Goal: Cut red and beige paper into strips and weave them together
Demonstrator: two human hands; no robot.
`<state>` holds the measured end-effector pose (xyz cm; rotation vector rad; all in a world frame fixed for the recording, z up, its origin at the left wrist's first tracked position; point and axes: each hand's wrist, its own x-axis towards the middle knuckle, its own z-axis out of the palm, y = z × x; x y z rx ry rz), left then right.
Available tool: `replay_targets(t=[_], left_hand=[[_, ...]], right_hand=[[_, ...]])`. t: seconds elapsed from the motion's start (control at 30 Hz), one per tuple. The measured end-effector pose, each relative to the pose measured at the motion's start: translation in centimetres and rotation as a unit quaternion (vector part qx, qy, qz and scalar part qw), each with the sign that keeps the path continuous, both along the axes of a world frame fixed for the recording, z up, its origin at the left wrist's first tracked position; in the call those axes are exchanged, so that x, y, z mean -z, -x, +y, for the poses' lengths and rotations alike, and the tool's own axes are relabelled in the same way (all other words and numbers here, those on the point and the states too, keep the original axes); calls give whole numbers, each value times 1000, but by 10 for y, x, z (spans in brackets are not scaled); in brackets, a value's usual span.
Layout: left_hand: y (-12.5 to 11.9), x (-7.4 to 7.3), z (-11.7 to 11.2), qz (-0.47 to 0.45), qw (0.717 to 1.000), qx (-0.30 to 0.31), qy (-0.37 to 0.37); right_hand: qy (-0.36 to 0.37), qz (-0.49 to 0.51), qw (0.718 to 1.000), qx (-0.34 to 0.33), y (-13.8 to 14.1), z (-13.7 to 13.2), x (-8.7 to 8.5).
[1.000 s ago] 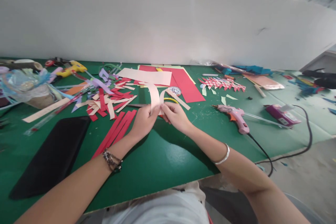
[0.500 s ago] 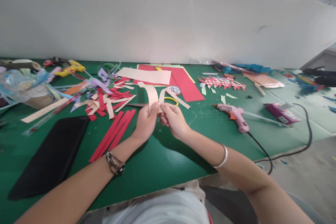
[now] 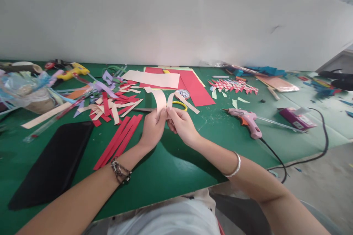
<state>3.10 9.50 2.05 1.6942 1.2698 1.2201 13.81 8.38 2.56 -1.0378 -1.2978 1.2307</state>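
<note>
Between thumb and fingers, my left hand [image 3: 153, 129] pinches a pale pink paper strip [image 3: 159, 99] whose free end curls up and away. My right hand [image 3: 182, 125] is closed on the same pale paper, close against the left; from it a band rises and bends to the right. Where the paper meets between the thumbs is partly hidden by the fingers. Behind the hands lie scissors with a yellow handle [image 3: 182, 105], partly covered. Long red paper strips [image 3: 118, 141] rest on the green table left of my left hand.
Cut red and pale scraps [image 3: 110, 106] lie at left, near a black flat object [image 3: 52, 165]. Red sheets [image 3: 195, 88] lie behind. A woven red-and-white paper piece [image 3: 234, 86], a pink glue gun [image 3: 245, 119] with its cord and a purple box [image 3: 296, 118] are on the right.
Almost nothing differs. Both hands keep their pinch on the pale strip, with only a very slight shift of the fingers.
</note>
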Motion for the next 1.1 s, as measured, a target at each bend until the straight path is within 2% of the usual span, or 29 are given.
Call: replay_targets(t=[0.17, 0.5, 0.67, 0.77, 0.87, 1.0, 1.1], left_hand=[[-7, -2, -5, -47, 998, 1, 32], [-13, -2, -9, -186, 977, 23, 104], [-12, -10, -10, -248, 962, 82, 85], [-7, -10, -7, -199, 972, 77, 94], [-1, -7, -2, -119, 985, 67, 105], [6, -9, 3, -42, 982, 135, 122], [11, -16, 4, 82, 956, 232, 162]], right_hand=[[-24, -21, 999, 36, 3, -1, 4], [-9, 44, 997, 63, 8, -4, 4], [17, 111, 989, 96, 0, 6, 2], [16, 97, 992, 80, -4, 9, 2], [-31, 32, 997, 58, -8, 9, 1], [-67, -4, 997, 33, -17, 15, -1], [-78, -48, 996, 10, -27, 21, -8]])
